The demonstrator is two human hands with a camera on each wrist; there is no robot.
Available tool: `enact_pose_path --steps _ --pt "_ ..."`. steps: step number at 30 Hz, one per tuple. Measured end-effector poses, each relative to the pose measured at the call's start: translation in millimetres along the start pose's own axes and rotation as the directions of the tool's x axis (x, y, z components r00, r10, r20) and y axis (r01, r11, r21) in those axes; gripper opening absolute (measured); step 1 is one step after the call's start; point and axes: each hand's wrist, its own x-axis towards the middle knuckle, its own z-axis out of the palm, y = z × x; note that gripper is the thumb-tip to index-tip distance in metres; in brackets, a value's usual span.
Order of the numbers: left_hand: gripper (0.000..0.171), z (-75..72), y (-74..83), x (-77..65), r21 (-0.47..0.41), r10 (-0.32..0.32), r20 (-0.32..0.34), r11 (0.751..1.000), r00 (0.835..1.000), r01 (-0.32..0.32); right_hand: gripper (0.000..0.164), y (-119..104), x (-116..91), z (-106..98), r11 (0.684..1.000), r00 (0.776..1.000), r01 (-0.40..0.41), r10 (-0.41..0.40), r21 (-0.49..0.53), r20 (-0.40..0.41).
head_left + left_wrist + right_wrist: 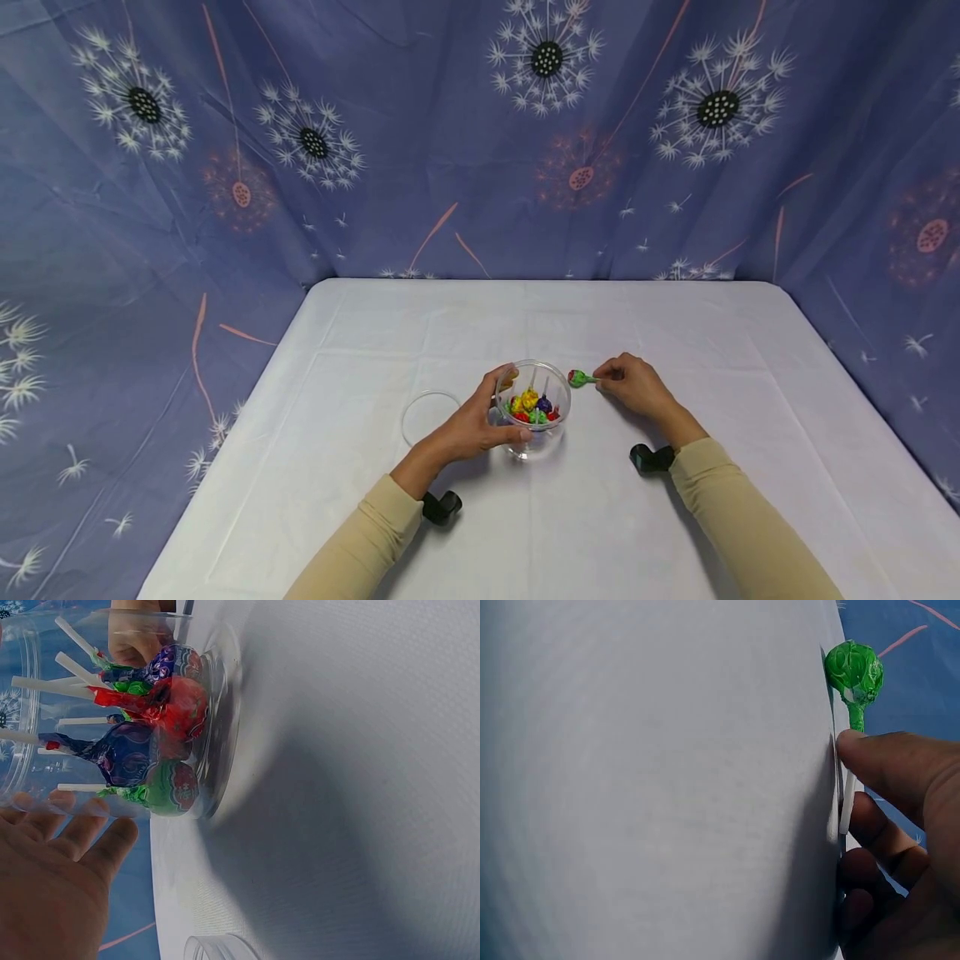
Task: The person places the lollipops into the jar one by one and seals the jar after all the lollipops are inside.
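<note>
My left hand grips a clear plastic jar from its left side, thumb in front and fingers behind. Inside the jar lie several wrapped lollipops in yellow, red, purple and green; in the left wrist view a red lollipop and a purple lollipop show through the wall, sticks toward the mouth. Just right of the jar, my right hand pinches a green lollipop by its stick, the wrapped head pointing left toward the jar. The right wrist view shows the green lollipop beyond the thumb.
A clear round lid lies on the table left of the jar, partly behind my left hand. White cloth covers the table. A blue curtain with dandelion prints hangs behind the table and along its sides.
</note>
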Motion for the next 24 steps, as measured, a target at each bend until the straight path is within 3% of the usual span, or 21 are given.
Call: enact_pose_path --steps 16,24 --pt "0.096 -0.2 -0.1 -0.2 0.003 0.005 0.001 1.0 1.0 -0.005 0.01 -2.4 -4.7 -0.7 1.0 1.0 -0.009 0.008 -0.024 -0.02" --pt "0.097 -0.7 -0.2 -0.3 0.009 0.005 0.005 1.0 1.0 -0.005 0.014 -9.8 -13.5 -13.0 0.999 0.999 -0.037 0.038 0.015 -0.037"
